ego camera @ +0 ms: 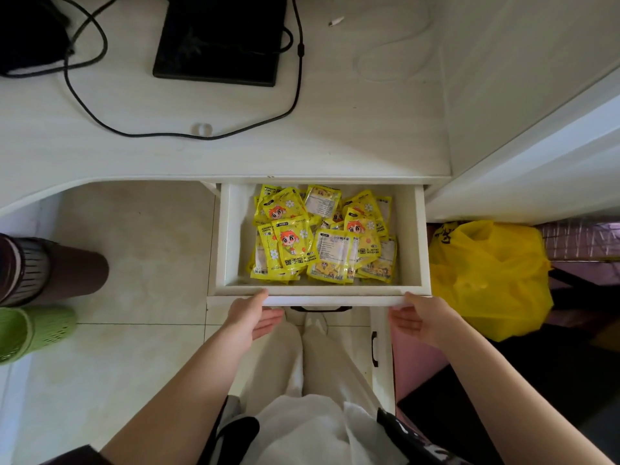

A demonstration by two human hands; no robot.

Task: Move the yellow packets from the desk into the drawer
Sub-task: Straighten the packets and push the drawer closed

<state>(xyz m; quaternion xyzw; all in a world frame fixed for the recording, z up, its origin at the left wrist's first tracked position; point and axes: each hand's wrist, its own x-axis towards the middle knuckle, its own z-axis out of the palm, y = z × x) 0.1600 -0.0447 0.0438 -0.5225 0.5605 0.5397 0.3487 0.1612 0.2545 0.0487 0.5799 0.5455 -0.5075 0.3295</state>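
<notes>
A white drawer [320,292] stands pulled out from under the white desk [235,152]. Several yellow hand-warmer packets [322,236] lie heaped inside it, some face up, some face down. My left hand [253,318] is at the left part of the drawer's front panel, thumb on the top edge, fingers straight under it. My right hand [417,318] is at the right part of the same panel in the same way, thumb on top. No yellow packet shows on the desk top.
On the desk lie a black flat device [219,40], a black cable [181,134] and a white cable [392,58]. A yellow plastic bag [489,280] sits right of the drawer. A dark bin [50,268] and a green basket [33,330] stand on the floor at left.
</notes>
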